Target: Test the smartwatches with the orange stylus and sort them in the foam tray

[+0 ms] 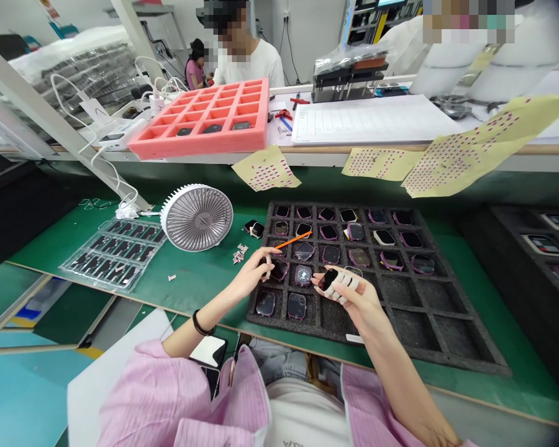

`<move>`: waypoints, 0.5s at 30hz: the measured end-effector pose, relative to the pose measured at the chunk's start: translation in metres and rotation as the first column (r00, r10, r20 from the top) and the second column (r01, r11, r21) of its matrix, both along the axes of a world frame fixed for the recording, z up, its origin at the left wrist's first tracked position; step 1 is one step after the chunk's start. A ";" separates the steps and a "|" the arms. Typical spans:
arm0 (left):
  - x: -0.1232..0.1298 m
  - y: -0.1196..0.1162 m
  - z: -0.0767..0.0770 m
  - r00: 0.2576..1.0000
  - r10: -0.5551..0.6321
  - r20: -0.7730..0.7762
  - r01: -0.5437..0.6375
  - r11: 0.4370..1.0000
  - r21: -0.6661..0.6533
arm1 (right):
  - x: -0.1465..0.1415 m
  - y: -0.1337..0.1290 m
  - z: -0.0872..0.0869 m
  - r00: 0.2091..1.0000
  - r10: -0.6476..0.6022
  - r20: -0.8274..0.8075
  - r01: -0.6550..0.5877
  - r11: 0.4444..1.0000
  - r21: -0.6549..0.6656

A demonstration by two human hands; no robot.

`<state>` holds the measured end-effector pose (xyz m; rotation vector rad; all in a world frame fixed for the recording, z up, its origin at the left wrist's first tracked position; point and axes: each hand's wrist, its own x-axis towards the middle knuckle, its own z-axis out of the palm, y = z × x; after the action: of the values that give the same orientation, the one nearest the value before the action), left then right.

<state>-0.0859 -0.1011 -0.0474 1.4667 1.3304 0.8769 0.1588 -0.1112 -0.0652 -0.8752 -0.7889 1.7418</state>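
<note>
A black foam tray (475,338) on the green table has many compartments, most of them holding dark-screened watch bodies. Over its left side, my left hand (254,272) is closed round an orange stick (293,239) that points up to the right; a small dark and white piece also shows at its fingertips. My right hand (361,301) is above the tray's middle, closed on a dark-faced watch body (328,280), with white finger covers on its fingers. Between the hands, a watch with a lit face (302,275) lies in a compartment.
A round white fan (197,218) stands left of the tray, beside a clear plastic sheet of parts (114,254). On the shelf sit a pink foam tray (200,144) and papers (372,121). Another black tray (507,230) is at right. Two people are beyond the shelf.
</note>
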 end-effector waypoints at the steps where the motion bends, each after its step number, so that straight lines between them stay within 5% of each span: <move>1: -0.005 0.000 0.000 0.985 -0.042 -0.168 0.067 0.987 0.145 | 0.002 0.000 -0.001 1.000 0.001 0.003 -0.001 1.000 -0.001; 4: -0.017 0.004 -0.004 0.796 -0.117 -0.594 0.394 0.845 0.361 | 0.006 0.001 -0.008 1.000 0.014 0.002 -0.014 1.000 -0.006; 8: -0.017 0.016 -0.014 0.546 -0.147 -0.825 0.658 0.684 0.314 | 0.007 0.001 -0.012 1.000 0.022 0.002 -0.022 1.000 -0.005; 11: -0.013 0.022 -0.020 0.475 -0.140 -0.869 0.711 0.643 0.285 | 0.006 0.000 -0.010 1.000 0.006 0.024 -0.006 1.000 -0.008; 15: -0.014 0.022 -0.021 0.483 -0.123 -0.867 0.696 0.654 0.295 | 0.005 -0.002 -0.007 0.999 -0.010 0.037 0.011 1.000 -0.024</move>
<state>-0.0997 -0.0792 -0.0683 2.8520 1.1305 0.2445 0.1633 -0.1131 -0.0718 -0.9283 -0.7873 1.7339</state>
